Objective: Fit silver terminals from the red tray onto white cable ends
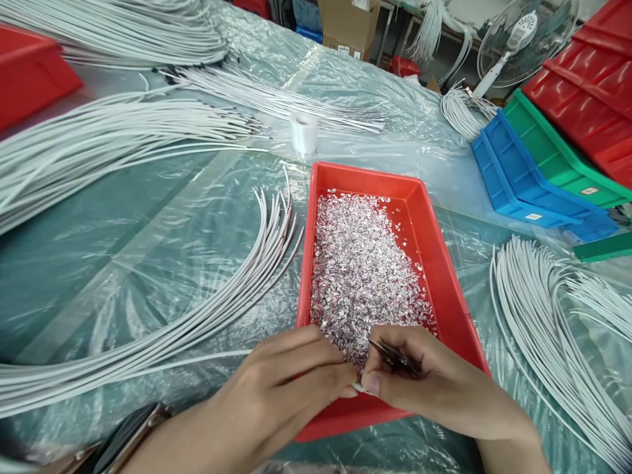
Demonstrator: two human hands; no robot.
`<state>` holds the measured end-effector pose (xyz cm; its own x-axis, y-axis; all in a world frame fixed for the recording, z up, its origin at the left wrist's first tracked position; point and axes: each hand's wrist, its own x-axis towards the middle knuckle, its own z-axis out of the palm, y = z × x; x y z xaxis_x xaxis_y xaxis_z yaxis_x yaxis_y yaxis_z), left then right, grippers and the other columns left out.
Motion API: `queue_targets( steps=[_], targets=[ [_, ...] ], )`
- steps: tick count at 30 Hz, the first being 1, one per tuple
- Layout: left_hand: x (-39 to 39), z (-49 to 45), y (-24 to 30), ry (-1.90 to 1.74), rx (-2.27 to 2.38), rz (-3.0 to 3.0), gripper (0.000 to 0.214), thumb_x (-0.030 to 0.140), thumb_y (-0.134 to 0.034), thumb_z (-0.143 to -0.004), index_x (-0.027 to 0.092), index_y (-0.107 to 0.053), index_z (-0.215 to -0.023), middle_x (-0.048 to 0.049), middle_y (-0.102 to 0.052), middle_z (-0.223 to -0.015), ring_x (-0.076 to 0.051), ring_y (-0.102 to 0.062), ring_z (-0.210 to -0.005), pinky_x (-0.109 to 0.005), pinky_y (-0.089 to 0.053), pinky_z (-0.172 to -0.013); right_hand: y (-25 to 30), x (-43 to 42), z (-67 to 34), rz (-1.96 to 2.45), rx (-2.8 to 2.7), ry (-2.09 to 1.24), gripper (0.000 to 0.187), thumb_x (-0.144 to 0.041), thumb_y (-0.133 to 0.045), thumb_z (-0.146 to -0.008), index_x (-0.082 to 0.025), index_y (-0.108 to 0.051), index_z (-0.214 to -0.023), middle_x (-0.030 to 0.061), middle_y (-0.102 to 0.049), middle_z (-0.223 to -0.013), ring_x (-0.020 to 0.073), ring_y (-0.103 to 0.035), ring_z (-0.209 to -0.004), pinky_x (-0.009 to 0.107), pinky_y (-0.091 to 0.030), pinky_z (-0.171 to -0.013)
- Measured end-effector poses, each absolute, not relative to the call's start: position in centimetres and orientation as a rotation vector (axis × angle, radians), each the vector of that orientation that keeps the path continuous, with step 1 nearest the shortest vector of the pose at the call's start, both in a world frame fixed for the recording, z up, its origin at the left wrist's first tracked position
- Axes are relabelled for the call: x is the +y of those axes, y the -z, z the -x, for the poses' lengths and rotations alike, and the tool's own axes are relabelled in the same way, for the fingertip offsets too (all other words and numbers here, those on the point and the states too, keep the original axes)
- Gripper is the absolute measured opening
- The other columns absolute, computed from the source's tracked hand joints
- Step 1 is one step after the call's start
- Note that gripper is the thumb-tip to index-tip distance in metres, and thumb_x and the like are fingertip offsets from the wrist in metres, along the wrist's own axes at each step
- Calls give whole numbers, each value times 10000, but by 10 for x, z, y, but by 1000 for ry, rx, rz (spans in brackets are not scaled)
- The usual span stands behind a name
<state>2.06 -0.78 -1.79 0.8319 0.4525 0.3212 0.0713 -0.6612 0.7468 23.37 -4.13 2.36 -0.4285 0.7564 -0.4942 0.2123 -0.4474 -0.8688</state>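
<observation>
Over the near end of a red tray [457, 289], my left hand [291, 378] is closed round a white cable [217, 357], whose length runs off to the left. The cable's tip [360, 388] pokes out between my two hands. My right hand [424, 378] is closed too, with a small dark metal tool [395, 357] inside its curled fingers; the tool's kind is mostly hidden. Thumb and forefinger of that hand meet at the cable tip. A heap of small silvery foil scraps [360, 270] fills much of the tray beneath.
Bundles of white cables lie left [212, 322], far left [123, 128] and right [548, 322] on the plastic-covered table [148, 263]. Behind the tray stands a clear tape roll [303, 133]. Stacked blue bins [533, 178], a green bin [563, 155] and red bins [587, 85] rise at right.
</observation>
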Motion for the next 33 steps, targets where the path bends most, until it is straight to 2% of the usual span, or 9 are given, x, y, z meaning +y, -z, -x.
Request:
queue_targets(
  steps=[4,8,17,26,30,33],
  targets=[
    [-9,-22,18,-659,379,-2224,247,46,-392,-939,142,-557,-1095,-90,-619,-957,-176,-530,-797,-285,-444,-707,-23,-39,-234,1378,-1306,-1981,132,-168,-603,-843,-180,-513,-747,-59,-419,-656,79,-350,-587,196,-300,-530],
    [-10,-26,16,-747,404,-2214,177,32,-452,-903,122,-568,-1002,-79,-641,-895,-176,-515,-738,-301,-433,-685,-24,-38,-234,1344,-1259,-2012,148,-120,-650,-803,-175,-525,-746,-65,-431,-661,71,-347,-587,181,-307,-536],
    [-10,-24,18,-730,380,-2168,237,-6,-422,-890,124,-536,-1053,-81,-628,-927,-166,-504,-762,-290,-427,-713,-24,-41,-233,1324,-1338,-1959,111,-213,-578,-885,-182,-525,-793,-63,-422,-697,76,-359,-624,189,-310,-568],
    [-10,-24,13,-667,416,-2155,259,-4,-424,-881,161,-498,-1067,-53,-622,-910,-154,-511,-762,-268,-426,-739,-23,-47,-231,1311,-1317,-1922,132,-247,-565,-900,-199,-506,-792,-66,-396,-698,83,-347,-632,199,-310,-572],
    [-13,-24,13,-585,535,-2000,242,41,-407,-907,210,-503,-1050,-1,-601,-846,-123,-535,-734,-222,-422,-692,-22,-47,-227,1361,-1319,-1803,124,-260,-564,-903,-208,-519,-800,-57,-443,-731,85,-416,-686,198,-342,-609],
    [-14,-26,13,-546,655,-1735,176,110,-388,-948,217,-527,-959,29,-583,-779,-91,-554,-703,-181,-420,-666,-21,-48,-223,1400,-1340,-1599,138,-293,-509,-931,-218,-550,-823,-58,-449,-710,77,-416,-630,184,-358,-571]
  ],
)
